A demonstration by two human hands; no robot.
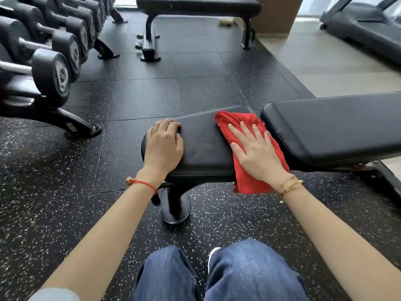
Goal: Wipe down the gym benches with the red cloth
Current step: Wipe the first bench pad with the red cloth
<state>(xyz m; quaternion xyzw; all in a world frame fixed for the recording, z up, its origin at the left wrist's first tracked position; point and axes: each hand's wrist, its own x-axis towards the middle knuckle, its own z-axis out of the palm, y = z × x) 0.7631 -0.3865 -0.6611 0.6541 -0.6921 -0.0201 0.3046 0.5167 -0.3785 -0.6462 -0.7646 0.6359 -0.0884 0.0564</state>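
A black padded gym bench stands right in front of me, with a small seat pad (202,144) and a long back pad (338,129) stretching to the right. The red cloth (243,127) lies across the right part of the seat pad and hangs over its near edge. My right hand (257,153) lies flat on the cloth with fingers spread, pressing it onto the pad. My left hand (163,146) rests on the left end of the seat pad, fingers curled over its far corner. A second black bench (208,5) stands farther back.
A rack of black dumbbells (52,51) runs along the left, its feet reaching onto the speckled rubber floor (147,98). A treadmill (364,27) stands at the back right on a pale floor. The bench's foot (174,209) is just ahead of my knees.
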